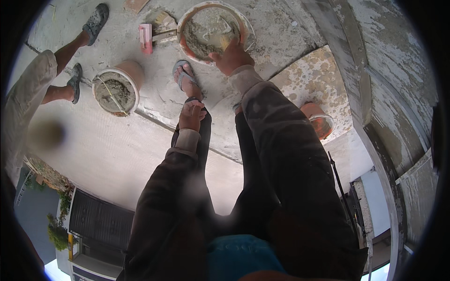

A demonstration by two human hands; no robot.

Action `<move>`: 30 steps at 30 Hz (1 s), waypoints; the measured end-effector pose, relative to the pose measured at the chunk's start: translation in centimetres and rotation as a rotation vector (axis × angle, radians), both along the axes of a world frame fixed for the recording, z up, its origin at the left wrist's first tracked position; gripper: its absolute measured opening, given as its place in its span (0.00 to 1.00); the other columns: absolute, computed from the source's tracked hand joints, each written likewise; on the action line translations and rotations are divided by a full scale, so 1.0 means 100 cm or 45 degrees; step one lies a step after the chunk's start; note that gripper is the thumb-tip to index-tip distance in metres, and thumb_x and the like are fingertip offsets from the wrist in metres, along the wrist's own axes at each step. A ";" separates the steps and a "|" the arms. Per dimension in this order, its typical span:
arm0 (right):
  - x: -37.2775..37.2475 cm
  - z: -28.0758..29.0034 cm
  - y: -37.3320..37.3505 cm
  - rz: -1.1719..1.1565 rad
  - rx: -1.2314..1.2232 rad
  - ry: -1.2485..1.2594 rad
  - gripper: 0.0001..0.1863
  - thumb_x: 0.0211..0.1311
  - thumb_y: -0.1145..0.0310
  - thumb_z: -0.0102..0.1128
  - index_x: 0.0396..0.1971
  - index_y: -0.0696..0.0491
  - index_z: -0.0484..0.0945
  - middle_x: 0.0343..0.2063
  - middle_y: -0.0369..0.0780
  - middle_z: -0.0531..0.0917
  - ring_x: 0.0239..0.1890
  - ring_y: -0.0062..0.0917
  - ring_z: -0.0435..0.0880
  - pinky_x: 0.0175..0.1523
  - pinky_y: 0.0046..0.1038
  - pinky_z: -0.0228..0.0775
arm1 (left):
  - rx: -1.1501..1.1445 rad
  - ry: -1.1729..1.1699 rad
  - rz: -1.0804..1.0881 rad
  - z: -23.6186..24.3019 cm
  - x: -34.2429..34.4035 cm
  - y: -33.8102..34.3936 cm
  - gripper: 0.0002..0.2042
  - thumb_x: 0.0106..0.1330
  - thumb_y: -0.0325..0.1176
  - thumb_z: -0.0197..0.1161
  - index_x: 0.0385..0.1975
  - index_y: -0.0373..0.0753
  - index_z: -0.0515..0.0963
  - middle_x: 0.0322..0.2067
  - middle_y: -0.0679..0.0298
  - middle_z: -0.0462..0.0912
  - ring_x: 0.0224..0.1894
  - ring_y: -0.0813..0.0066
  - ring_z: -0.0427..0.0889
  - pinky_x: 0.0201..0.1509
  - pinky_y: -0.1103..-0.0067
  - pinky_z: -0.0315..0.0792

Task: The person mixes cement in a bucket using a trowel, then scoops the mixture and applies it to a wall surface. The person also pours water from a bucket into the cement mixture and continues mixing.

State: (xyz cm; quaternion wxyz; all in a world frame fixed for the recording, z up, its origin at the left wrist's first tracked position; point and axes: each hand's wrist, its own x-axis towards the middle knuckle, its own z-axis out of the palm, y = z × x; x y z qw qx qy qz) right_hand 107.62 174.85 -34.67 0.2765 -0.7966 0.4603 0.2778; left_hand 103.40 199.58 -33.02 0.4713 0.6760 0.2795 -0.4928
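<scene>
My right hand (234,58) reaches over the rim of a round tub (183,48) at the top middle. Its fingers are closed on a brush (227,42), whose pale yellow bristles touch the wet grey mortar (202,33) in the tub; its handle is hidden in my grip. My left hand (191,116) rests by my left knee, its fingers curled in and nothing visible in them. Left of the tub lie another brush with yellowish bristles (165,19) and a red-pink block-like tool (146,38) beside grey metal strips.
A bucket of grey mortar (132,70) stands at the left, near another person's legs (65,61). A smaller orange bucket (313,111) sits at the right on a spotted board (323,75). A rough plastered wall (393,61) rises along the right side.
</scene>
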 end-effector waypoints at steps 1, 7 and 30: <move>0.022 -0.014 0.004 0.043 0.007 0.172 0.35 0.61 0.48 0.62 0.59 0.59 0.65 0.48 0.52 0.81 0.49 0.44 0.84 0.53 0.43 0.76 | -0.041 -0.013 0.042 -0.004 0.007 -0.003 0.15 0.69 0.36 0.60 0.50 0.35 0.71 0.40 0.60 0.83 0.32 0.75 0.84 0.37 0.80 0.78; 0.039 0.019 0.004 0.237 0.143 0.385 0.29 0.64 0.52 0.55 0.60 0.53 0.68 0.49 0.48 0.83 0.51 0.44 0.83 0.54 0.42 0.76 | -0.087 -0.033 0.201 -0.043 0.046 0.006 0.16 0.71 0.38 0.59 0.50 0.34 0.71 0.42 0.60 0.83 0.36 0.71 0.85 0.40 0.79 0.79; 0.035 0.039 -0.031 1.505 -0.181 0.194 0.20 0.60 0.63 0.63 0.50 0.55 0.74 0.25 0.42 0.84 0.27 0.37 0.86 0.30 0.39 0.77 | -0.231 -0.747 -0.597 -0.182 0.181 -0.056 0.22 0.73 0.56 0.51 0.42 0.40 0.77 0.25 0.61 0.80 0.30 0.69 0.81 0.37 0.73 0.74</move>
